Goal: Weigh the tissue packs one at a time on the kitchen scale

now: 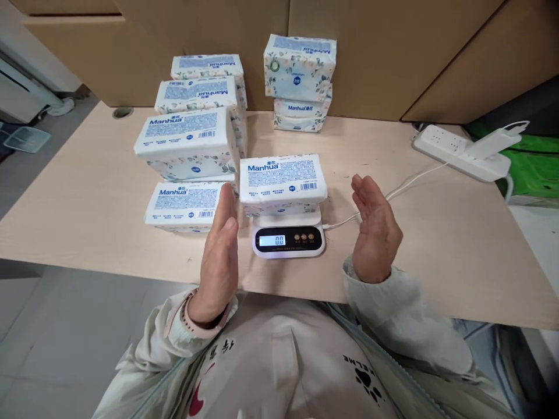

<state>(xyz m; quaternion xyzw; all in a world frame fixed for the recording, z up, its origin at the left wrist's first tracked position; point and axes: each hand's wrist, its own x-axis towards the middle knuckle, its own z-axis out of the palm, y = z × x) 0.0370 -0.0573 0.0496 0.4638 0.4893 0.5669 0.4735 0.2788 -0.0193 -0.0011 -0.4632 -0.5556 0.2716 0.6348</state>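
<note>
Pack [283, 180]: on the scale [288, 251], label side up, long face toward the person. It covers most of the plate; only a front strip of the plate shows. The display [273, 240] is lit and reads 0.0, with three round buttons [304, 237] to its right.

Left hand [218, 256]: raised on edge left of the scale, fingers straight and together, palm turned inward, nothing in the grasp. Its fingertips overlap the right end of the front pack [181, 205] in this view; contact cannot be determined. A pink band [187, 314] is on the wrist.

Right hand [378, 233]: upright right of the scale, fingers close together and slightly bent, palm inward, holding nothing. It is apart from both pack and scale.

Left group [187, 137]: packs of the same print, ranged from near the left hand back toward the panel [371, 58]; those behind the front pack stand higher. Rear stack [301, 67]: two packs, one upon the other, close to the panel.

Cable [419, 174]: white, leads from the scale's right side, passing behind the right hand, toward the power strip [437, 142] at the table's [437, 244] right rear.
</note>
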